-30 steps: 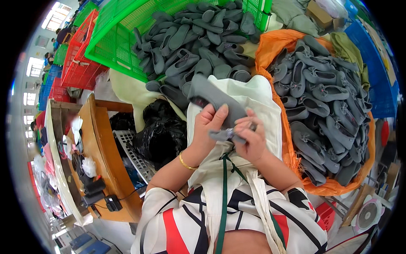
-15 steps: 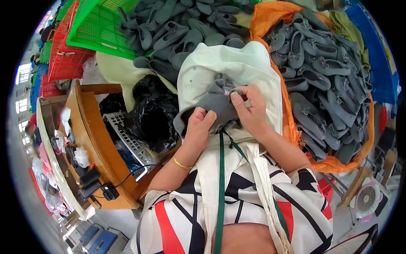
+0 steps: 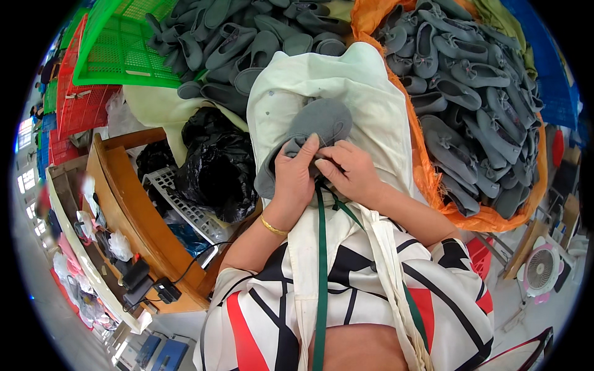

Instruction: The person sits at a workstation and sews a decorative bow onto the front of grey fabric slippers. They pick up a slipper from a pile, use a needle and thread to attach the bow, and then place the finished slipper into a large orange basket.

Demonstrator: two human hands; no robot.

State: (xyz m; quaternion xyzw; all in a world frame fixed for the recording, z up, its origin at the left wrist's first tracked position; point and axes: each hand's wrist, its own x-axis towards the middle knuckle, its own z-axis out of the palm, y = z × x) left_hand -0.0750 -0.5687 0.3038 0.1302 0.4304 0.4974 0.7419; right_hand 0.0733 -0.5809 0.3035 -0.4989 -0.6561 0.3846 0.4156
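Note:
A soft grey slip-on shoe (image 3: 323, 117) lies over the white cloth (image 3: 365, 80) on my lap, its rounded toe pointing away from me. My left hand (image 3: 296, 170) is closed round the shoe's near left part, thumb on top. Close beside it, my right hand (image 3: 351, 172) pinches with thumb and forefinger at the shoe's near edge. A fine thread seems to loop on the toe's right side. Whatever small thing sits between the right fingertips is too small to make out.
Grey shoes heap (image 3: 229, 49) beyond the cloth, by a green crate (image 3: 133, 62). An orange sack (image 3: 427, 170) of bowed grey shoes stands right. Left are a black plastic bag (image 3: 219, 161), a grey basket (image 3: 185, 195) and a wooden drawer unit (image 3: 124, 204). A fan (image 3: 542, 271) stands far right.
The shoe has been turned so its toe now points away and shows smooth. My right hand has come down and in next to my left. The view has shifted slightly.

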